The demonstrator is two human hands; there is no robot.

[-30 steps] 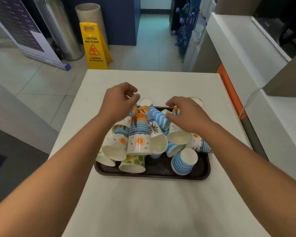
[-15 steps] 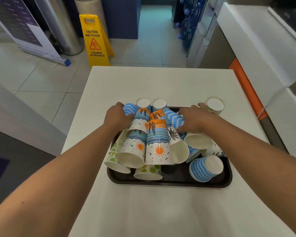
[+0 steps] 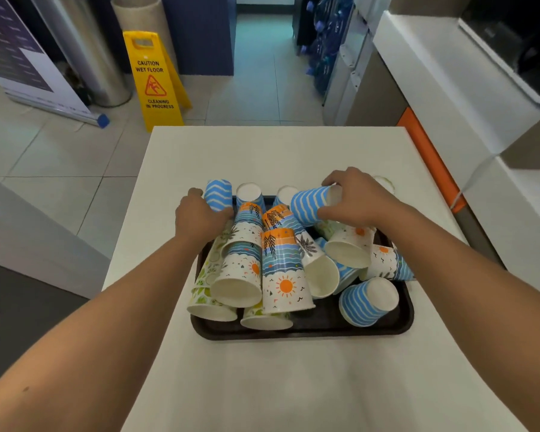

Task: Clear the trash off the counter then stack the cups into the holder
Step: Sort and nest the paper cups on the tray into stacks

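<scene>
A dark tray (image 3: 296, 332) on the white counter (image 3: 275, 151) holds a jumbled pile of several printed paper cups. My left hand (image 3: 200, 218) grips an upside-down blue wavy cup (image 3: 218, 194) at the tray's far left. My right hand (image 3: 354, 199) holds another blue wavy cup (image 3: 310, 204), tilted on its side above the pile. A sun-print cup (image 3: 282, 272) stands upside down in the middle. A blue striped cup (image 3: 367, 304) lies at the tray's near right. One more cup (image 3: 387, 183) peeks out behind my right hand.
A yellow wet-floor sign (image 3: 155, 81) stands on the tiled floor past the counter's far edge, beside a metal bin (image 3: 85, 48) and a banner stand (image 3: 28, 63). A white side counter (image 3: 449, 73) runs along the right. Bare counter lies in front of the tray.
My right hand has lifted a blue wavy cup off the pile and tilted it. My left hand now grips the blue cup at the far left.
</scene>
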